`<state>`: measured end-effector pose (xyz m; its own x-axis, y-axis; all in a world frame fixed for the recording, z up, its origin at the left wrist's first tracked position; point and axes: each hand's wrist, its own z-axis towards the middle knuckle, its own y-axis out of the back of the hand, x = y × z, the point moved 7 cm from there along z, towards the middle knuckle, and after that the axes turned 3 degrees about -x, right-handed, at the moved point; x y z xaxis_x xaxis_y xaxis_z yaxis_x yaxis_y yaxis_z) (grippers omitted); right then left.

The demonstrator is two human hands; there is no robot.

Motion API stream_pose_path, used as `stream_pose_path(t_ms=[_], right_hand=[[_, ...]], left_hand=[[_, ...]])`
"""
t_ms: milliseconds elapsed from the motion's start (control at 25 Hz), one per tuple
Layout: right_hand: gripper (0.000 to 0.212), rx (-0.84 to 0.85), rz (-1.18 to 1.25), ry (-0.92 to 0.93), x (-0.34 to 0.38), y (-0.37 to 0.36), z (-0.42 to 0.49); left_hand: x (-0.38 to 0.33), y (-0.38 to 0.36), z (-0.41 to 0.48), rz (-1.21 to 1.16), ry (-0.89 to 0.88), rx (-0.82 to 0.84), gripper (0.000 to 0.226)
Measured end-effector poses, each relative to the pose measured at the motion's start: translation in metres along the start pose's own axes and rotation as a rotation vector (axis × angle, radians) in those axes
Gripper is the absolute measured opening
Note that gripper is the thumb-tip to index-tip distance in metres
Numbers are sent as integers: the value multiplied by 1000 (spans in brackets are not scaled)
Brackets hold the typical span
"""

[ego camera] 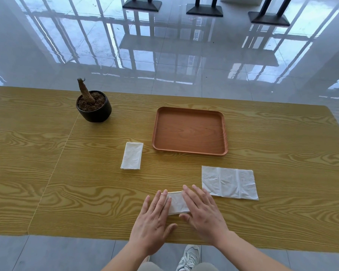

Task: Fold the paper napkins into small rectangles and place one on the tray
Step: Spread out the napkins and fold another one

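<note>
Both hands, the left hand (153, 218) and the right hand (202, 212), lie flat and released on the folded napkin (177, 204) near the table (67, 173) edge, its long axis toward the tray (190, 112) straight ahead, slightly nearer the right hand.

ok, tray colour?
Reddish-brown with a wood-grain pattern; the tray shows clearly in the head view, the only one.
</note>
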<state>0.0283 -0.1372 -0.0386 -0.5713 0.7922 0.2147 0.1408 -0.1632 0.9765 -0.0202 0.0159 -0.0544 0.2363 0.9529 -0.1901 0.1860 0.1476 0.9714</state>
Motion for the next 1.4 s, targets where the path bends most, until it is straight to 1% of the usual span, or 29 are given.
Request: stream_pose_path(t_ms=[80, 120, 240, 320, 360, 440, 520, 600, 720, 840, 920, 960, 1000, 1040, 1120, 1160, 1200, 1280, 1400], right_hand=[[49, -76, 32, -47, -2, 12, 15], [44, -75, 43, -71, -4, 15, 23], [41, 20, 14, -93, -7, 15, 40], [36, 87, -14, -75, -7, 11, 45], [29, 104, -29, -62, -7, 11, 47], [15, 124, -42, -50, -6, 11, 50], [8, 142, -25, -64, -6, 11, 53], [3, 144, 31, -115, -9, 12, 55], [6, 144, 198, -259, -15, 18, 54], [8, 108, 397, -412, -24, 26, 48], [10, 37, 545, -499, -28, 34, 46], [12, -2, 630, -540, -29, 37, 47], [12, -38, 726, -579, -29, 40, 48], [12, -69, 830, -620, -28, 42, 50], [11, -123, 1022, -695, -23, 43, 55], [10, -141, 1095, -723, -20, 42, 57], [10, -152, 1152, -745, -16, 41, 59], [10, -157, 1224, -780, -11, 38, 62], [10, -144, 1247, -795, -6, 31, 68]], left_hand=[[3, 5, -2, -15, 66, -39, 60], [6, 8, -4, -15, 115, -66, 54], [22, 14, -6, 0, 296, -95, 47], [30, 14, -7, 14, 389, -80, 50], [32, 12, -7, 13, 415, -63, 54], [34, 10, -6, 9, 423, -53, 57], [35, 10, -6, -6, 425, -62, 57], [36, 10, -7, -44, 445, -67, 56], [40, 12, -7, -114, 508, -78, 55], [40, 24, -3, -218, 547, -154, 45], [38, 32, 1, -326, 572, -190, 37], [35, 35, 5, -419, 581, -196, 35], [31, 37, 9, -565, 597, -185, 35], [27, 37, 14, -776, 633, -153, 37], [15, 36, 25, -1289, 757, -99, 38], [12, 35, 29, -1465, 832, -93, 34], [11, 36, 32, -1569, 888, -111, 28], [16, 37, 34, -1629, 952, -176, 19], [34, 43, 31, -1580, 987, -287, 6]])
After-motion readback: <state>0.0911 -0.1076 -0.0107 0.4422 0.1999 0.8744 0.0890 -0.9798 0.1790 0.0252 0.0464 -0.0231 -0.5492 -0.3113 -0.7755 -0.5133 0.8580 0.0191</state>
